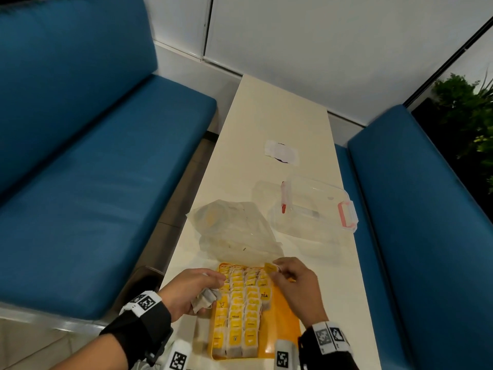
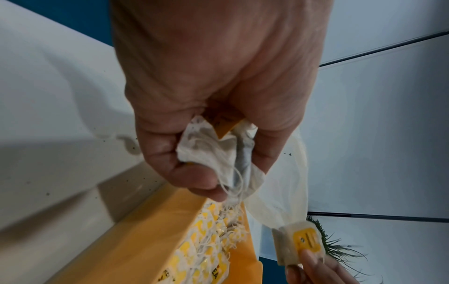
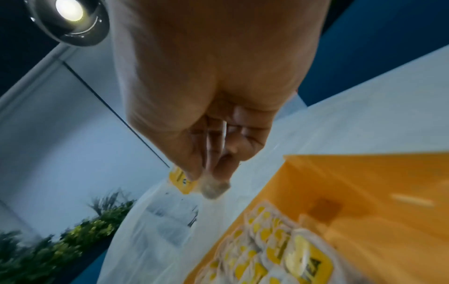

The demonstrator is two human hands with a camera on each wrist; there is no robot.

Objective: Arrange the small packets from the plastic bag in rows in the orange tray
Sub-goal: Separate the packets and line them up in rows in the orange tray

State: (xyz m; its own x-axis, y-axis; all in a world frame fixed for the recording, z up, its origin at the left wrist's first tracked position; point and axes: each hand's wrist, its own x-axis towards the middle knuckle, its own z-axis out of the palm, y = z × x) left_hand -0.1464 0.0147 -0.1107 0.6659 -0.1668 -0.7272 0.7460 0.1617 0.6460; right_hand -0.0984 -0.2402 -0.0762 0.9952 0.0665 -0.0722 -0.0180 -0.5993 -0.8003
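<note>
- I see my left hand (image 1: 192,291) at the left rim of the orange tray (image 1: 286,316), fingers curled round a crumpled bunch of spare packets (image 1: 205,299) — their strings dangle from my grip in the left wrist view.
- My right hand (image 1: 296,285) hovers over the tray's far right corner, thumb and fingertips pinching a single packet (image 1: 270,268) by its edge, yellow tag facing up.
- The rows of packets (image 1: 240,303) fill the left part of the tray in three full columns, with a short fourth column begun at the far end; the right strip of the tray floor shows bare orange.
- The plastic bag (image 1: 234,231) lies flattened on the table (image 1: 272,116), just beyond the tray's far edge.
- Well to the right of the bag sits a clear box (image 1: 314,206) with pink latches — apart from everything else.
</note>
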